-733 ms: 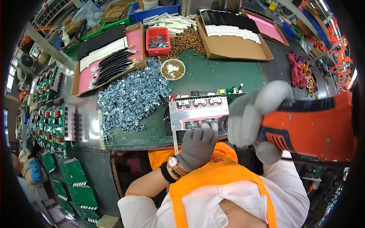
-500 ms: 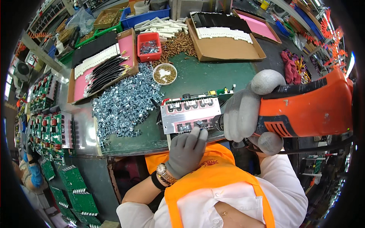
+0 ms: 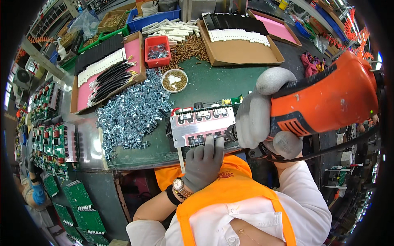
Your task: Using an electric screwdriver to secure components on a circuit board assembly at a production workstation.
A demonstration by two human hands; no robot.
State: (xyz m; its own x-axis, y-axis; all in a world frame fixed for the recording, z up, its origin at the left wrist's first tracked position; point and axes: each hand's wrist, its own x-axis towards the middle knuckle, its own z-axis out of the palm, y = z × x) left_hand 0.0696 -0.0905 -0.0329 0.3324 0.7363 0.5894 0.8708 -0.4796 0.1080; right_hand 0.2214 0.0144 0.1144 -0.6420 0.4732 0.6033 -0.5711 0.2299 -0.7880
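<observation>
An orange-red power drill (image 3: 324, 98) is gripped in my right hand (image 3: 260, 110), in a grey glove. Its bit points left at the lower row of black parts on a silver metal plate (image 3: 203, 124). This plate is fixed to a green circuit board (image 3: 234, 100), mostly hidden under it. My left hand (image 3: 203, 162), also gloved, reaches the plate's lower edge with bent fingers, its fingertips beside the bit. Whatever lies beneath those fingertips is hidden.
Metal clips (image 3: 133, 110) lie heaped left of the plate, below a round dish of small screws (image 3: 175, 80). A red bin (image 3: 157, 51) and cardboard trays (image 3: 246, 55) stand behind. Finished-looking boards (image 3: 53, 141) line the left. A black cable (image 3: 328, 154) trails from the drill.
The drill's rear end has swung upward in view, so it tilts more, while the bit stays at the plate's lower row. My left fingertips remain beside it. The whole view has shifted slightly.
</observation>
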